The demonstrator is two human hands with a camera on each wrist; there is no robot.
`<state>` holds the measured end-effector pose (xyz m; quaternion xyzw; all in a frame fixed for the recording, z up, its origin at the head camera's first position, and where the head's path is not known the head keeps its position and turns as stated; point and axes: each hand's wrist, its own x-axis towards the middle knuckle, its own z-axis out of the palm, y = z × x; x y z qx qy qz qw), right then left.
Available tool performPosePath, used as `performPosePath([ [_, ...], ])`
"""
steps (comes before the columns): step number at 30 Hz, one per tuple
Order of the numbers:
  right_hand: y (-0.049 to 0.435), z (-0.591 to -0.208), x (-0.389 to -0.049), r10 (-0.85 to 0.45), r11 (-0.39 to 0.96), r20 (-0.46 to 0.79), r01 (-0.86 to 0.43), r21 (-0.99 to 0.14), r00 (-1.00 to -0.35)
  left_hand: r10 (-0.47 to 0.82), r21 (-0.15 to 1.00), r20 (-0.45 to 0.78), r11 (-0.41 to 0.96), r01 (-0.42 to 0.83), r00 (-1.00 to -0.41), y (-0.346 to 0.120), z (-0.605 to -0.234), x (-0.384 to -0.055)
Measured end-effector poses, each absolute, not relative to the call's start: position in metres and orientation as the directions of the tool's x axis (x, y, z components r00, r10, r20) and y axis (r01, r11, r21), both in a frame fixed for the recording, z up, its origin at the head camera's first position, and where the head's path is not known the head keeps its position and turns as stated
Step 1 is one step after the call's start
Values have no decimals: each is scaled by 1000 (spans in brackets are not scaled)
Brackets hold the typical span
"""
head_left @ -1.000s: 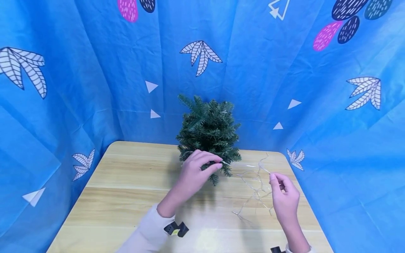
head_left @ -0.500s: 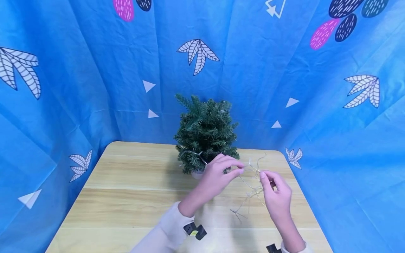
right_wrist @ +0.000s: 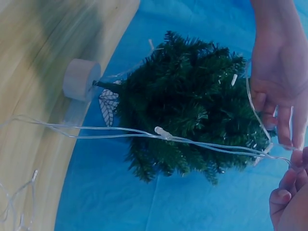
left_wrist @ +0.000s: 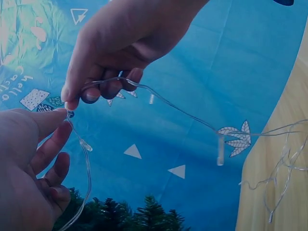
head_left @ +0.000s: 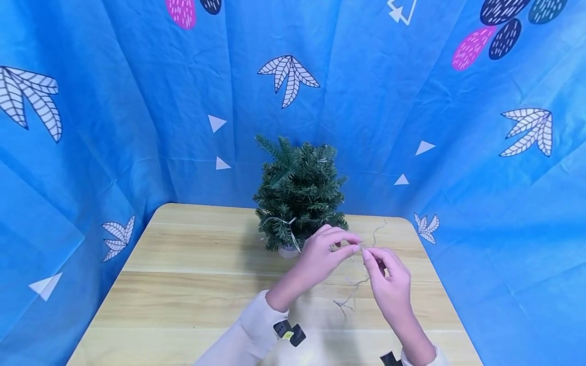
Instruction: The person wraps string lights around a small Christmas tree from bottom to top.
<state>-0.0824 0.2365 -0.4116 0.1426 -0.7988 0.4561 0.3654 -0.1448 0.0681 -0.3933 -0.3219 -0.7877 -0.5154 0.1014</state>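
Fingertips of my left hand and right hand meet in front of the small artificial Christmas tree. Both pinch a clear string of fairy lights, thumb against finger. From the left hand the wire loops down past a small bulb in the left wrist view. Beyond the right hand, the strand runs toward the table with clear bulbs along it. Part of the wire hangs across the tree's lower branches in the head view. The tree stands upright on a pale round base.
Loose wire from the light string trails down over the wooden table at the right. A blue patterned cloth surrounds the back and both sides of the table. Black wrist cameras sit at both cuffs.
My left hand has moved right from the tree's lower front, while my right hand has come left to meet it. Wire that the left hand covered now shows on the lower branches.
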Motion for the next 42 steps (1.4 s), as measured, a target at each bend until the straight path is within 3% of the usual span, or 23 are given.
performPosePath([
  [20,245,-405,-78,55,578,612,-475,-664,-789,356,768,498,243,593,-791,69,-401,-140],
  [29,262,-412,-82,36,652,637,-465,-599,-770,322,768,521,228,599,-790,70,-403,-139],
  [34,271,-413,-85,-2,662,690,-518,-541,-724,305,780,524,203,592,-795,70,-402,-139],
  [42,289,-419,-98,-132,703,824,-638,-315,-552,277,795,518,193,576,-809,69,-402,-139],
])
